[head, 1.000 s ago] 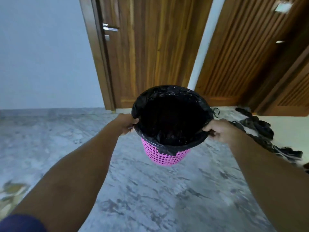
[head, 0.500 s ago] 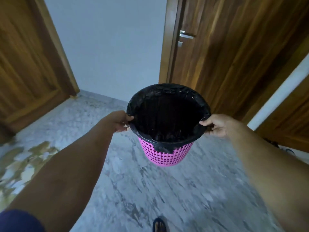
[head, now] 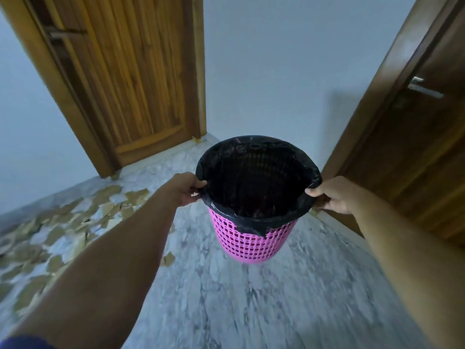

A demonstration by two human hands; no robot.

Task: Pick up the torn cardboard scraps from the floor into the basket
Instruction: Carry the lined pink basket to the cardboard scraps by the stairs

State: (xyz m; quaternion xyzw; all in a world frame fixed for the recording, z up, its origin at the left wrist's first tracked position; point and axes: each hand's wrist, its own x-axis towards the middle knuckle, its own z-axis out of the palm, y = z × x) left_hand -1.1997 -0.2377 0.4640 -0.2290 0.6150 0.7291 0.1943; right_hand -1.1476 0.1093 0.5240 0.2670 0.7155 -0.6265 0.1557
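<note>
Pink lattice basket held up in mid-frame, off the marble floor, upright, w/ black bin liner folded over the rim; inside dark, contents not readable. Left hand clamped on the left rim, thumb over the liner edge, fingers curled under. Right hand clamped on the right rim, same grip, thumb on top. Both arms stretched fwd, bit of dark blue sleeve at bottom left corner.

Torn cardboard scraps scattered across the floor at left, many tan pieces, thick patch running from near the lighter wooden door down to the left edge. One stray scrap lying just beside the left forearm, nearer the basket. All scraps well left of the basket, none touching it.

Darker wooden door at right w/ metal handle; plain pale wall between the two doors.
</note>
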